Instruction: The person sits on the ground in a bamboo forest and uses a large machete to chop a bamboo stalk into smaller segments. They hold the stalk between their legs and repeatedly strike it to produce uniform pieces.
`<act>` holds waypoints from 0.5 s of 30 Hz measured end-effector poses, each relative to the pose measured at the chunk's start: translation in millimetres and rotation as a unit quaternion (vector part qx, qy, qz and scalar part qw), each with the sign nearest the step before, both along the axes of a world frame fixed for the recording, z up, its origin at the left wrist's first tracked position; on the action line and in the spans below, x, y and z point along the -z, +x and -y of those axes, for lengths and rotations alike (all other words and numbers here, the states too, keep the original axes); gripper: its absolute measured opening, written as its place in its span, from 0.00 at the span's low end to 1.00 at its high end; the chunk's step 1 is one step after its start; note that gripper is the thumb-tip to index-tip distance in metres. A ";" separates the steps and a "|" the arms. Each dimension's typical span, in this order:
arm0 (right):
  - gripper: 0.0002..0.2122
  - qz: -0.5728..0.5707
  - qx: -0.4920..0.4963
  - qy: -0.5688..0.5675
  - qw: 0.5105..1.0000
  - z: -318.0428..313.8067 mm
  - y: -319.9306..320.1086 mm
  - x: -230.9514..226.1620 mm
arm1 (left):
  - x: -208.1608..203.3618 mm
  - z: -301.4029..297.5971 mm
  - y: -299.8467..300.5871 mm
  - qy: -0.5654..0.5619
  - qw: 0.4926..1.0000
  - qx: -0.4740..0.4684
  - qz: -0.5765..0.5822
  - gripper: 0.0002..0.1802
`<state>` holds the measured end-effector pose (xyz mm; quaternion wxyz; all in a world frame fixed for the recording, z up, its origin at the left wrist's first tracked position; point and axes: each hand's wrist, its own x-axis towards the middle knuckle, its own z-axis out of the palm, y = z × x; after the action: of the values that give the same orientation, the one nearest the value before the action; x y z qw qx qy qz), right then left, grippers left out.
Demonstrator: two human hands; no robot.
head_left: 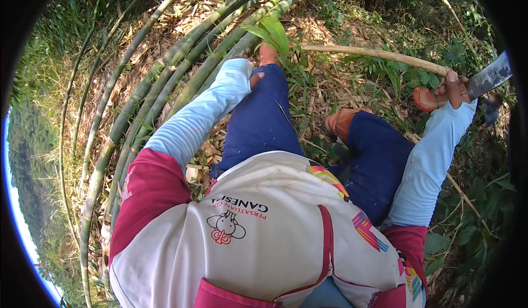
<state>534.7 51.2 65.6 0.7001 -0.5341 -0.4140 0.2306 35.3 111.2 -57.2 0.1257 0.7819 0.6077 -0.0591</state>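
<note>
We see the machete [488, 79] at far right, blade pointing outward to the right. Our right hand [455, 90] is wrapped around its brown handle. The end of a dry stick [379, 52] is right by those fingers; we can't tell if they touch. Our left hand [257, 79], mostly hidden by the light blue sleeve [201, 110], is at the left knee; we can't tell if it's open or closed. Green bamboo poles [190, 48] lie just left, over dry leaves [148, 46].
</note>
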 end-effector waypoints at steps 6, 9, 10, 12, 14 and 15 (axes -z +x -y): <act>0.17 -0.039 -0.024 -0.077 0.996 -23.9 58.6 22.2 | 26.6 48.4 -11.9 0.046 0.979 0.198 0.017 0.32; 0.12 -0.094 -0.195 -0.147 0.965 -41.7 121.4 28.1 | -29.3 -2.7 -74.8 0.052 0.979 -0.190 0.055 0.27; 0.15 -0.126 -0.358 -0.205 0.902 -55.7 134.0 19.8 | -1.3 -3.0 -109.7 0.185 0.965 -0.155 0.098 0.31; 0.21 -0.170 -0.541 -0.251 0.785 -68.7 183.2 22.1 | -10.2 15.9 -92.9 0.364 0.906 -0.063 0.209 0.31; 0.23 -0.186 -0.623 -0.232 0.724 -73.2 241.3 36.3 | -42.9 52.9 -47.7 0.359 0.882 0.062 0.299 0.31; 0.22 -0.183 -0.624 -0.245 0.720 -81.7 233.1 36.6 | -63.2 79.1 -37.3 0.207 0.923 0.098 0.309 0.31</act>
<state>767.8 132.9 29.1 0.3052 -0.2552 -0.4464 0.8015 -2.1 32.0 5.9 0.1359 0.8255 0.4581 0.3004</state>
